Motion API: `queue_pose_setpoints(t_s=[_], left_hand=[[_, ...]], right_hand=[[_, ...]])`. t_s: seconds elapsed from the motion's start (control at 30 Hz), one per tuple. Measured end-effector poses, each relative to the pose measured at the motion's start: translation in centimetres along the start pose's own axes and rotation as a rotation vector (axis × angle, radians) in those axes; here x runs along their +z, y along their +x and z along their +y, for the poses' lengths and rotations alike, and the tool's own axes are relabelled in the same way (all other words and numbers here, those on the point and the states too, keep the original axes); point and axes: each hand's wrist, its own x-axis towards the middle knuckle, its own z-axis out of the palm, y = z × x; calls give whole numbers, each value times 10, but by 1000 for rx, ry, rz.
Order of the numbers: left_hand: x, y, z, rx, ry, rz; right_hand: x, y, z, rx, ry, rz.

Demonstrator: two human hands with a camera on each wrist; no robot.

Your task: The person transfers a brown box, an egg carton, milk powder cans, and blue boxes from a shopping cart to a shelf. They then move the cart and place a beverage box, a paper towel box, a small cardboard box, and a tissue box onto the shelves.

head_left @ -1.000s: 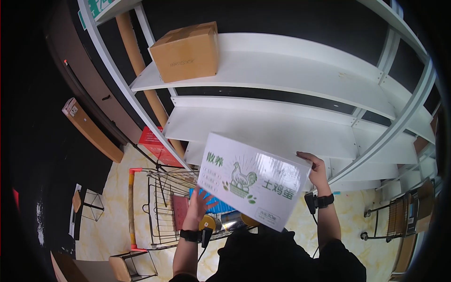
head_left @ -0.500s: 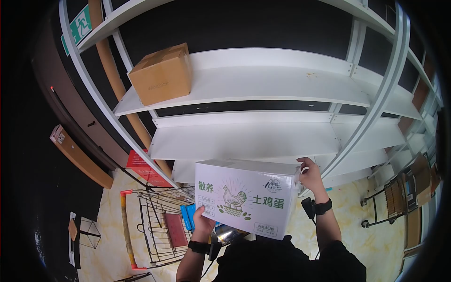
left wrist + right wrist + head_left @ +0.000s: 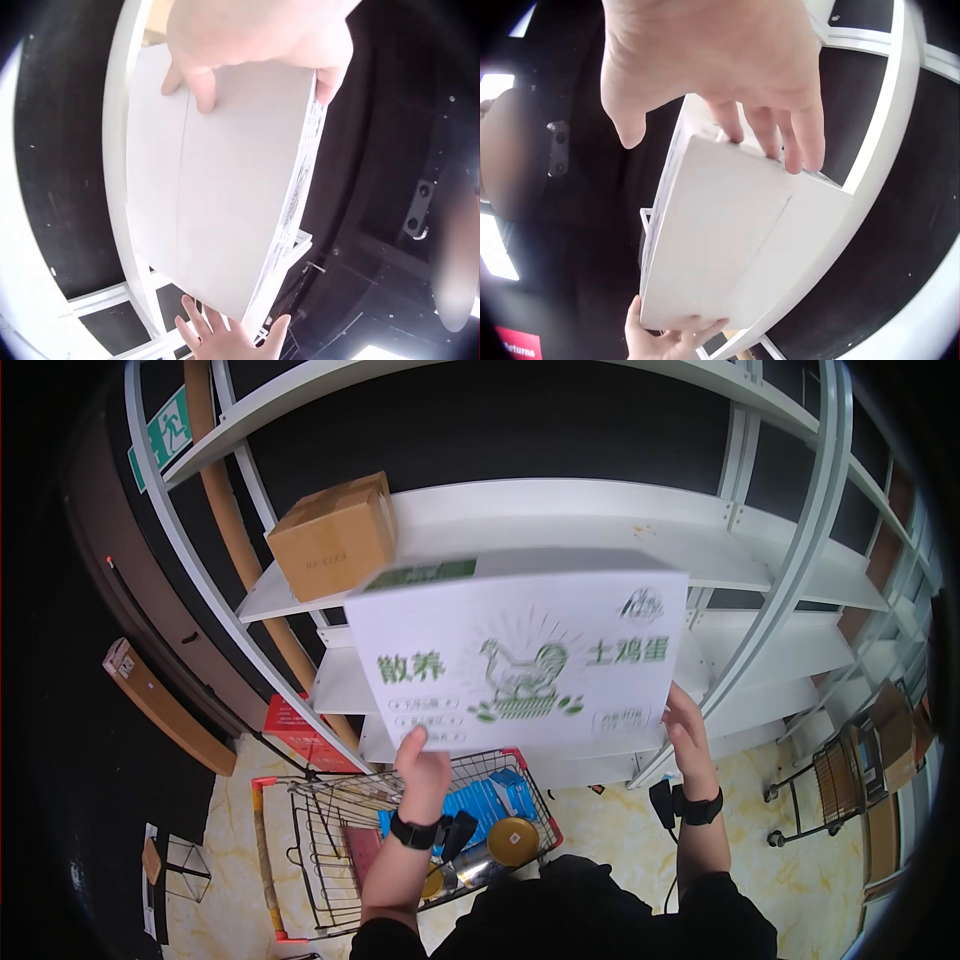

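A white carton egg box [image 3: 530,660] with a green hen printed on its front is held up before the shelves, its front face towards me. My left hand [image 3: 425,775] grips its lower left corner, thumb on the front face and fingers under the bottom, as the box's plain underside [image 3: 225,165] shows in the left wrist view. At the other end my right hand [image 3: 688,735] supports the lower right side. In the right wrist view its fingers lie fairly straight against the box's end, with the thumb standing away from the cardboard.
White shelves [image 3: 700,545] curve across the front, with a brown cardboard box [image 3: 335,540] at their left. Below stands a shopping cart [image 3: 262,860] holding blue packs [image 3: 480,805] and gold-lidded cans [image 3: 512,840]. A red box [image 3: 310,735] sits lower left; another cart [image 3: 835,790] stands right.
The egg box has risen from over the cart to the height of the shelves and levelled out. Both hands moved up with it; the right hand shifted from the upper right corner to the lower right side.
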Motion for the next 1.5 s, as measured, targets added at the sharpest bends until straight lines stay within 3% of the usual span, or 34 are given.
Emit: queue_pose_setpoints(t_s=[0.07,0.13,0.23,0.3,0.33,0.4,0.43,0.47,0.53,0.6,0.67,0.73,0.8,0.83,0.9,0.93,1.0,1.1,1.13,1.2,1.23,1.3,1.4,1.5], left_hand=[[31,23,-9,61,9,-42],[52,53,-23,99,49,-148],[84,95,-30,25,-11,-238],[105,116,-28,-8,433,-282],[111,128,-31,-1,430,-289],[112,154,-47,158,762,-502],[100,174,-66,260,893,-507],[95,183,-76,265,893,-510],[99,191,-84,296,1301,-478],[97,194,-94,256,1362,-431],[93,201,-103,336,1713,-438],[101,202,-102,294,1763,-427],[109,206,-102,37,1756,-390],[108,205,-107,34,1761,-380],[103,201,-113,398,1676,-203],[98,202,-108,397,1684,-189],[85,206,-89,829,1628,27],[53,221,-48,963,1744,426],[41,229,-39,961,1753,434],[23,241,-24,759,1720,615],[17,244,-18,758,1723,616],[9,249,-7,557,1806,607],[1,253,-1,506,1989,573],[-18,263,-2,574,1903,502]], right_hand=[[1,14,-3,-77,-15,-4],[5,38,-15,-61,-222,192],[-17,82,-16,-63,-147,312],[-35,104,-14,-114,-196,320],[-46,117,-10,-156,-241,325],[-75,138,15,-210,-220,275],[-82,144,19,-188,-345,307],[-88,148,25,-165,-469,340],[-97,157,37,-135,-523,323],[-106,165,51,-104,-578,304],[-114,173,66,3,-1084,358],[-112,180,69,69,-1108,376],[-109,185,71,139,-1126,393],[-108,187,73,163,-1131,430],[-107,190,76,180,-1130,456],[-109,190,78,186,-1129,465],[-108,196,79,186,-1118,461],[-95,202,68,231,-1111,563],[-92,206,65,231,-1106,553],[-89,212,63,220,-1099,611],[-90,215,65,221,-1097,609],[-97,219,70,246,-1101,594],[-103,222,75,262,-1120,564],[-99,220,76,168,-1125,610]])
